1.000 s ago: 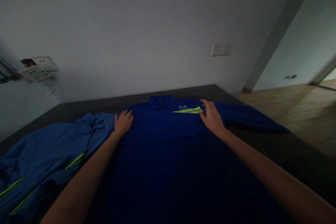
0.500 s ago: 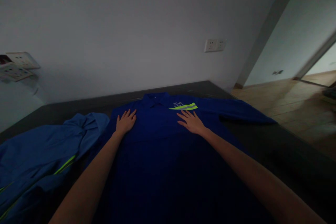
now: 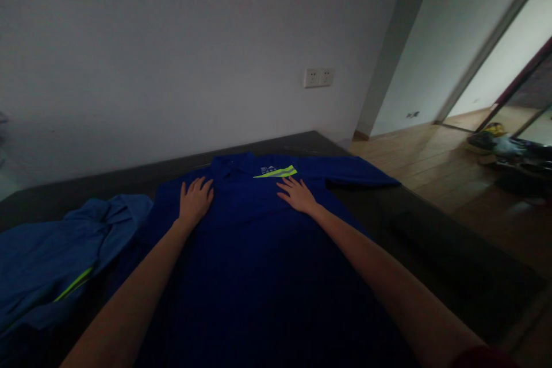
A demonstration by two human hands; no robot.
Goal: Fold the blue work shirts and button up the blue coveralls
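Observation:
A dark blue work shirt (image 3: 245, 230) lies spread face up, its collar toward the wall and one sleeve stretched out to the right. My left hand (image 3: 195, 200) rests flat on the chest left of the collar, fingers spread. On the other side, my right hand (image 3: 296, 193) lies open with its fingertips at the lower edge of the yellow-green and grey reflective strip (image 3: 278, 172). White print shows just above that strip. The shirt's lower part is lost in shadow.
The shirt lies on a dark table (image 3: 310, 141) against a grey wall. A lighter blue garment (image 3: 81, 233) with yellow-green trim is heaped at left. A double wall socket (image 3: 319, 77) sits above the table. Beyond the right edge are the wooden floor (image 3: 409, 149) and piled items (image 3: 504, 149).
The view has turned to the right, so more of the floor and the piled items shows. Both hands remain flat on the shirt, with the right one still beside the strip.

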